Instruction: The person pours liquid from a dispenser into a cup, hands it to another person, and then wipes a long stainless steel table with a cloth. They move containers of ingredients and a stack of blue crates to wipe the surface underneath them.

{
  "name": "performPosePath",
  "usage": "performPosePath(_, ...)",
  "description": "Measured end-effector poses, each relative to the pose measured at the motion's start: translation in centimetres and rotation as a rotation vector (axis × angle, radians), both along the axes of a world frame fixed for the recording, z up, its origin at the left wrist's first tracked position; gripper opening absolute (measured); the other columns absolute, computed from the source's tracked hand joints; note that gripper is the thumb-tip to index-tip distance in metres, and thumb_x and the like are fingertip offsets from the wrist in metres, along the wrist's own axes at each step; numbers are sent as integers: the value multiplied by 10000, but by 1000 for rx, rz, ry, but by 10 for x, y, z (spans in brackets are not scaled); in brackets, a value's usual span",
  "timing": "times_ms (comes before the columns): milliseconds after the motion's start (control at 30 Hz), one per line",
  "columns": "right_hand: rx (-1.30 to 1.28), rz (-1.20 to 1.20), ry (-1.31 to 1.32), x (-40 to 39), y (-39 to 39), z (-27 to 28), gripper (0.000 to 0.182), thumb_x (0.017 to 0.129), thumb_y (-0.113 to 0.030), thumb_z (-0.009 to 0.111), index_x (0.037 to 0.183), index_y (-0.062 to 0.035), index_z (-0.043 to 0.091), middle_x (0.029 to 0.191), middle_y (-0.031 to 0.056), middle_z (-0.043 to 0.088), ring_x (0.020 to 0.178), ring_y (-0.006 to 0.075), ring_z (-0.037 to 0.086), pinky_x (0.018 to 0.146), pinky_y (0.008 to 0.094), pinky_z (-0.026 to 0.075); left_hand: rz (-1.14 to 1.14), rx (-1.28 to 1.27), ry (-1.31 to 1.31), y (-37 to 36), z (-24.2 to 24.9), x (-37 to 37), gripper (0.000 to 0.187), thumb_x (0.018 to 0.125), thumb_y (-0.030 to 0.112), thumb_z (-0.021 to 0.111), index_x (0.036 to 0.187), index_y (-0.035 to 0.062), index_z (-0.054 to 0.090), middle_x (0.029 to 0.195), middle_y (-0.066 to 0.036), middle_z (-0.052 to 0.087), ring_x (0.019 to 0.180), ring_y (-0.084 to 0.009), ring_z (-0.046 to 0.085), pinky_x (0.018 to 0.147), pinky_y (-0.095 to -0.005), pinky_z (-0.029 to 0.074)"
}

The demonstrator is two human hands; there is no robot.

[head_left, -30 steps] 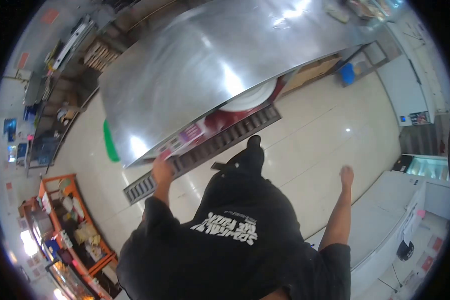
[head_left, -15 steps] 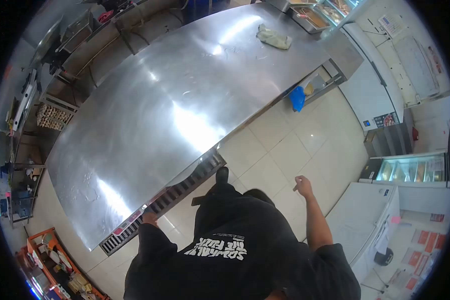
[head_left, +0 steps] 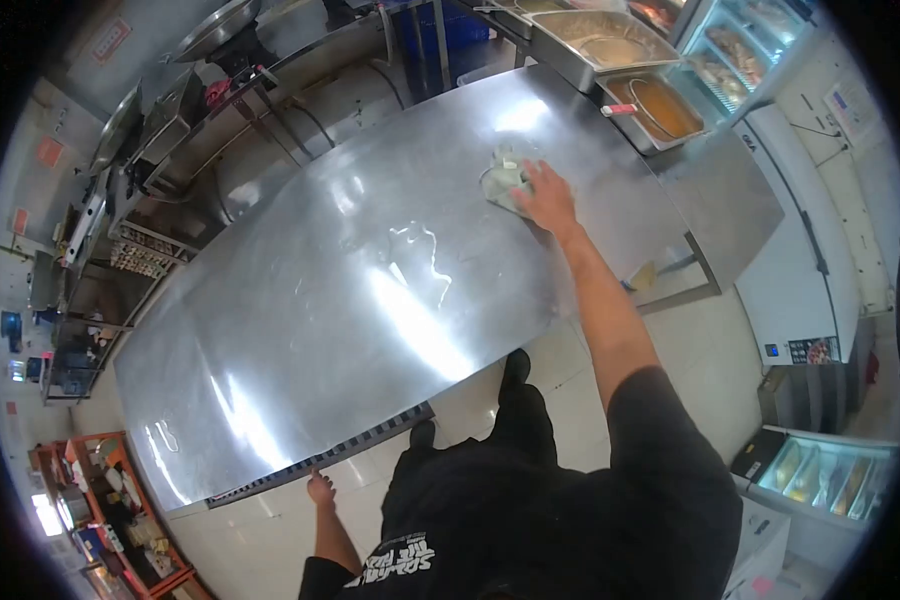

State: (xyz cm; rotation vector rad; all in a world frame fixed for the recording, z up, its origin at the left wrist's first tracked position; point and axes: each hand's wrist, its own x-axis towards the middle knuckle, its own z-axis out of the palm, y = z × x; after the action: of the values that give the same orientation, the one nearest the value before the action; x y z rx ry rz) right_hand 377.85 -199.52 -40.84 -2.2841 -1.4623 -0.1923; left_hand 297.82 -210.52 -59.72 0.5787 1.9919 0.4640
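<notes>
My right hand [head_left: 548, 197] reaches out over the steel table [head_left: 300, 290] and rests on a crumpled pale green cloth [head_left: 502, 184]. Its fingers are bent over the cloth's near right side, and the palm hides part of it. Low beside the table's front edge hangs my left hand [head_left: 320, 487], with its thumb apart from loosely bent fingers and nothing visible in it. Wet streaks [head_left: 435, 265] shine on the tabletop to the left of the cloth.
Steel pans with brownish contents [head_left: 665, 108] stand at the table's far right end, one with a red-handled utensil [head_left: 620, 109]. A white freezer [head_left: 800, 240] is to the right. An orange shelf rack [head_left: 110, 510] stands at lower left. A stove counter [head_left: 260, 100] runs behind.
My right hand has moved from beside my body onto the cloth, which is now bunched differently. My left hand has come away from the table edge. The view has shifted and my body is nearer the table.
</notes>
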Motion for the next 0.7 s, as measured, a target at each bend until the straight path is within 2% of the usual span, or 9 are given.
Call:
performPosePath(67, -170, 157, -29, 36, 11, -24, 572, 932, -426, 529, 1405, -119, 432, 1463, 183, 391, 1315, 367, 409, 1079, 459, 318, 205, 129, 14, -7, 27, 80, 678, 934, 612, 398, 1361, 87, 431, 1218, -184, 533, 983, -280, 548, 808, -486, 464)
performPosePath(100, -337, 305, -85, 55, 20, -37, 582, 929, -438, 525, 1413, -132, 424, 1498, 191, 337, 1348, 368, 368, 1103, 467, 285, 246, 159, -85, -6, 33, 110, 798, 919, 660, 378, 1473, 96, 270, 1425, -217, 382, 1193, -350, 472, 923, -542, 419)
performPosePath(133, -330, 312, -69, 77, 27, -49, 582, 929, -438, 525, 1413, -132, 424, 1498, 191, 337, 1348, 368, 368, 1103, 467, 285, 308, 206, -121, -2, 39, 140, 848, 910, 679, 367, 1504, 102, 187, 1492, -216, 297, 1288, -393, 398, 993, -555, 363)
performPosePath(300, 56, -67, -251, 159, 96, -87, 581, 953, -373, 479, 1367, 31, 427, 1468, 221, 370, 1334, 360, 392, 1089, 460, 315, 439, 207, -81, 24, 83, 262, 902, 905, 662, 383, 1500, 25, 151, 1502, -235, 280, 1294, -372, 419, 1058, -519, 331)
performPosePath(400, -14, -114, -57, 96, 118, -92, 545, 961, -307, 465, 1329, 94, 432, 1418, 236, 429, 1294, 366, 432, 1063, 464, 341, 555, 177, 212, 33, 40, 256, 924, 907, 639, 400, 1483, -30, 125, 1472, -264, 323, 1285, -374, 436, 1072, -466, 352)
performPosePath(467, 18, 59, 43, 27, 114, -100, 483, 954, -234, 469, 1356, 31, 438, 1389, 237, 460, 1286, 357, 446, 1057, 489, 338, 683, 269, 340, 45, 70, 303, 875, 926, 558, 442, 1427, -109, 178, 1418, -264, 391, 1243, -384, 478, 1041, -477, 414)
performPosePath(533, -42, 375, 19, -34, 100, -69, 482, 932, -193, 480, 1384, -31, 436, 1401, 201, 463, 1315, 337, 427, 1077, 494, 319, 722, 272, 359, 46, 64, 302, 865, 927, 558, 436, 1434, -96, 185, 1407, -300, 388, 1236, -412, 481, 1036, -460, 423)
performPosePath(633, 4, 538, 12, -9, 132, -81, 467, 921, -183, 500, 1369, -61, 451, 1426, 203, 416, 1327, 327, 400, 1079, 506, 310, 671, 256, 527, 41, 40, 285, 845, 936, 545, 429, 1434, -96, 194, 1385, -325, 405, 1220, -432, 489, 1040, -457, 418)
performPosePath(700, -10, 286, 22, 60, 155, -96, 377, 940, -208, 466, 1272, -44, 536, 1348, 207, 510, 1209, 350, 514, 1021, 461, 397, 633, 239, 652, 35, 28, 277, 835, 939, 541, 425, 1423, -106, 214, 1364, -330, 425, 1212, -436, 495, 1033, -457, 421)
